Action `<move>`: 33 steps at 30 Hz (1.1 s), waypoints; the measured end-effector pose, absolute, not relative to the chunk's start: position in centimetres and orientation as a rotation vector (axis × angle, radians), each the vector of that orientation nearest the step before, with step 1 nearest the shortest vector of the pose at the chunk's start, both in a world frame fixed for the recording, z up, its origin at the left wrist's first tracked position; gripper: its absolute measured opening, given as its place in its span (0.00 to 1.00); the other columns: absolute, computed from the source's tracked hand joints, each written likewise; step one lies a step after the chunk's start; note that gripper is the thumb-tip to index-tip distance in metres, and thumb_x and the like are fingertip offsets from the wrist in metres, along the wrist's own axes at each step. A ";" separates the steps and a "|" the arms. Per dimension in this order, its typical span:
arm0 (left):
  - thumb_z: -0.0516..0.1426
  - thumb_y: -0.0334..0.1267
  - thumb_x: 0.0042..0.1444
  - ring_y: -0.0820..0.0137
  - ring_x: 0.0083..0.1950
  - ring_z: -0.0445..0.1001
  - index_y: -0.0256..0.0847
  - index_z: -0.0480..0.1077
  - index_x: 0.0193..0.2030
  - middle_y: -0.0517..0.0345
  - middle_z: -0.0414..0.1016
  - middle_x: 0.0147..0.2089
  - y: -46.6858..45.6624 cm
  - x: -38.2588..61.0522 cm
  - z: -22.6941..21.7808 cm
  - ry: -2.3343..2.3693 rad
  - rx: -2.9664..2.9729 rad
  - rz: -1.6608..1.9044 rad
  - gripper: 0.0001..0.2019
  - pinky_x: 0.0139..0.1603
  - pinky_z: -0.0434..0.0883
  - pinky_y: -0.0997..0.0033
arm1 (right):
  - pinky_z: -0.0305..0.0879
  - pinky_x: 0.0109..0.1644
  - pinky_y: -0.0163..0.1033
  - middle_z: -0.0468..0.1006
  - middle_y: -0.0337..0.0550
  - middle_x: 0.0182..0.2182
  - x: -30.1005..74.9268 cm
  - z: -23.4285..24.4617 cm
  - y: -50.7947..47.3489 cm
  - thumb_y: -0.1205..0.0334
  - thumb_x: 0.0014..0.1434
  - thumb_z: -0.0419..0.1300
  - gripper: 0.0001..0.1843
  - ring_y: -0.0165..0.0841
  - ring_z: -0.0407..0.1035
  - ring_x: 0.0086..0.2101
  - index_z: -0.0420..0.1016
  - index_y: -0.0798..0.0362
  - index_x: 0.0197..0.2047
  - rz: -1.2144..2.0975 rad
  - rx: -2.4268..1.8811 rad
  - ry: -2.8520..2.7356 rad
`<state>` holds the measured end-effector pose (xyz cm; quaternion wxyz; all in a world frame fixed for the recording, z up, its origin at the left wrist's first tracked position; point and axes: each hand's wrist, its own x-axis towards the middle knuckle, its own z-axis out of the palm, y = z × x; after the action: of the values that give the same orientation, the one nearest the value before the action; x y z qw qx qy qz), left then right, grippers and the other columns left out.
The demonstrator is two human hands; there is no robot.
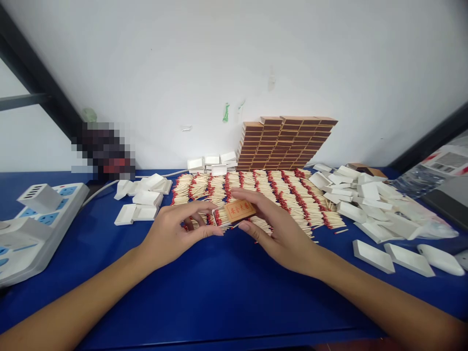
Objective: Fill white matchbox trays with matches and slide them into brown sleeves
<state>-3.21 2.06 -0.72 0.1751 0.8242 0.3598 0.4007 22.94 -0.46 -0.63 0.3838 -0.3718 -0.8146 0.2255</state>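
I see left hand [166,235] and right hand [285,235] gripping an orange cardboard matchbox [239,210]. White card trays [148,198] flank red-tipped wooden matches [248,182].

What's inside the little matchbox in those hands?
Matches show in the white tray, which pokes out of the orange sleeve. The sleeve covers the rest of the tray, so I can't see what's in there.
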 end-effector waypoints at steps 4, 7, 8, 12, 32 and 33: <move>0.71 0.48 0.55 0.74 0.31 0.81 0.43 0.77 0.56 0.61 0.86 0.38 1.9 -3.0 -1.0 0.909 2.269 1.117 0.24 0.33 0.78 0.78 | 0.52 0.77 0.60 0.46 0.46 0.79 21.8 -0.5 -2.3 0.52 0.75 0.55 0.39 0.44 0.45 0.76 0.41 0.40 0.81 0.745 -0.985 -2.130; 0.72 0.50 0.53 0.74 0.31 0.81 0.45 0.73 0.60 0.62 0.85 0.38 1.7 -2.8 -1.1 0.811 2.259 1.089 0.30 0.34 0.78 0.78 | 0.50 0.78 0.59 0.39 0.45 0.80 21.3 -0.3 -3.4 0.52 0.75 0.54 0.43 0.42 0.39 0.77 0.31 0.40 0.82 0.834 -0.937 -2.222; 0.72 0.51 0.52 0.74 0.31 0.80 0.45 0.72 0.61 0.63 0.85 0.37 1.7 -2.8 -1.2 0.794 2.261 1.082 0.31 0.34 0.78 0.78 | 0.49 0.78 0.59 0.38 0.45 0.80 21.2 -0.2 -3.6 0.51 0.75 0.54 0.44 0.41 0.38 0.77 0.30 0.41 0.82 0.846 -0.922 -2.244; 0.72 0.52 0.50 0.74 0.29 0.78 0.44 0.72 0.59 0.62 0.83 0.35 1.8 -2.8 -1.4 0.791 2.240 1.040 0.32 0.33 0.77 0.75 | 0.47 0.78 0.59 0.34 0.44 0.80 21.2 0.0 -3.8 0.52 0.75 0.54 0.47 0.40 0.34 0.77 0.22 0.39 0.81 0.836 -0.890 -2.309; 0.66 0.40 0.57 0.71 0.34 0.82 0.43 0.74 0.56 0.59 0.86 0.47 2.4 -3.8 -0.5 1.089 2.645 1.035 0.20 0.37 0.79 0.72 | 0.69 0.68 0.59 0.73 0.50 0.66 23.5 -0.8 -0.3 0.55 0.72 0.59 0.31 0.44 0.68 0.65 0.57 0.42 0.74 0.307 -1.001 -2.216; 0.66 0.40 0.57 0.71 0.34 0.82 0.43 0.73 0.56 0.59 0.86 0.47 2.6 -4.0 -0.6 1.102 2.662 1.002 0.20 0.37 0.78 0.71 | 0.70 0.67 0.59 0.75 0.50 0.64 23.5 -0.9 0.0 0.56 0.72 0.59 0.28 0.44 0.70 0.63 0.60 0.43 0.72 0.287 -0.985 -2.209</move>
<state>-3.96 2.55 -0.61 0.0455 0.8719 0.3608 0.3280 23.49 -0.03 -0.87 0.3455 -0.3796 -0.8511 0.1104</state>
